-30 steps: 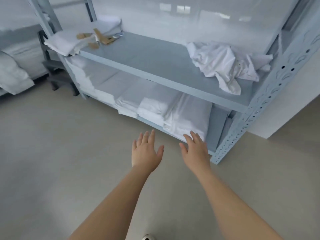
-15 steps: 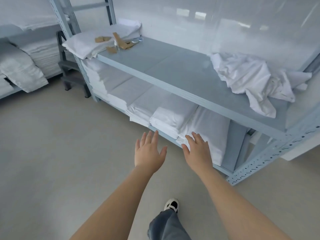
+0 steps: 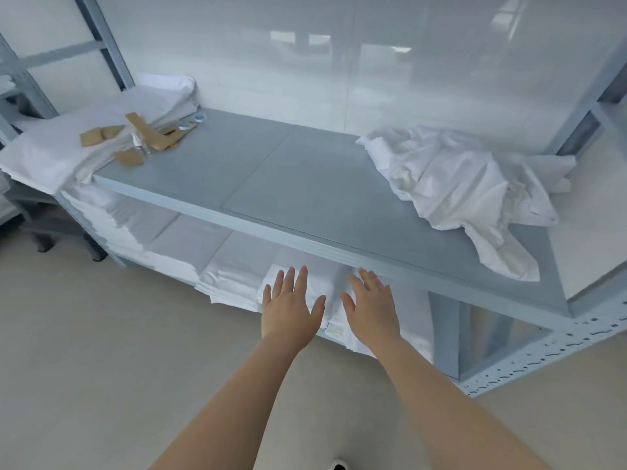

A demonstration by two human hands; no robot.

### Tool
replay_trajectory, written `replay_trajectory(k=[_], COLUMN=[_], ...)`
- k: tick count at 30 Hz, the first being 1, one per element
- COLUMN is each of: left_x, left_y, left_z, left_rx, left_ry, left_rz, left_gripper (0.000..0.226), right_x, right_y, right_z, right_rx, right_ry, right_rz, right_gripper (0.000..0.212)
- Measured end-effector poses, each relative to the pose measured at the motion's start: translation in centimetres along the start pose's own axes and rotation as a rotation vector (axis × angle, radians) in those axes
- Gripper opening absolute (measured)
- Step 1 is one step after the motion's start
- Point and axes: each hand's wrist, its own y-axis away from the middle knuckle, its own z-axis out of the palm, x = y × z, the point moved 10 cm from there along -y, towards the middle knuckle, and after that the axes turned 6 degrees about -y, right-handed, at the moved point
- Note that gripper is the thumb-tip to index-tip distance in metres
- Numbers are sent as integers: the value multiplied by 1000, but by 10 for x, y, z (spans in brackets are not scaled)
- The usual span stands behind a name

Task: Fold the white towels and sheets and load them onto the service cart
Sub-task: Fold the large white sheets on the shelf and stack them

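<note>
A crumpled white sheet (image 3: 464,188) lies on the right end of the blue-grey shelf board (image 3: 271,178). Folded white linen (image 3: 234,269) fills the lower shelf in a row of stacks. More folded white linen (image 3: 64,147) sits at the board's left end. My left hand (image 3: 288,307) and my right hand (image 3: 371,303) are stretched forward side by side, palms down with straight fingers, in front of the lower shelf's stacks. Both hands hold nothing. My right fingertips reach just under the board's front edge.
Brown paper pieces and small bottles (image 3: 149,137) lie on the left linen pile. A perforated metal upright (image 3: 543,347) frames the rack's right end. A white glossy wall (image 3: 339,62) stands behind. A dark stool (image 3: 51,228) stands left on the beige floor (image 3: 101,368).
I have come closer to the rack, and the view has tilted up over the shelf board. Both hands have moved forward to the lower shelf's linen, still flat and empty.
</note>
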Motion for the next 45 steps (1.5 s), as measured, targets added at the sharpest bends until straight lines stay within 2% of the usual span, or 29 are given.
replay_trajectory(k=[7, 17, 29, 38, 45], left_x=[-15, -4, 117, 223, 296], left_y=[-102, -254, -296, -298, -291], left_z=[-9, -30, -6, 32, 67], left_rx=[-13, -41, -118, -174, -172], left_ry=[19, -9, 33, 41, 43], left_rz=[75, 392, 709, 758, 809], left_gripper=[70, 70, 70, 74, 89], right_x=[-8, -13, 74, 180, 251], right_y=[-87, -179, -171, -164, -164], right_z=[-1, -15, -71, -122, -134], right_rx=[33, 252, 440, 475, 428], right_ry=[28, -50, -59, -76, -2], right_rz=[96, 354, 640, 693, 728], right_gripper=[46, 44, 46, 52, 71])
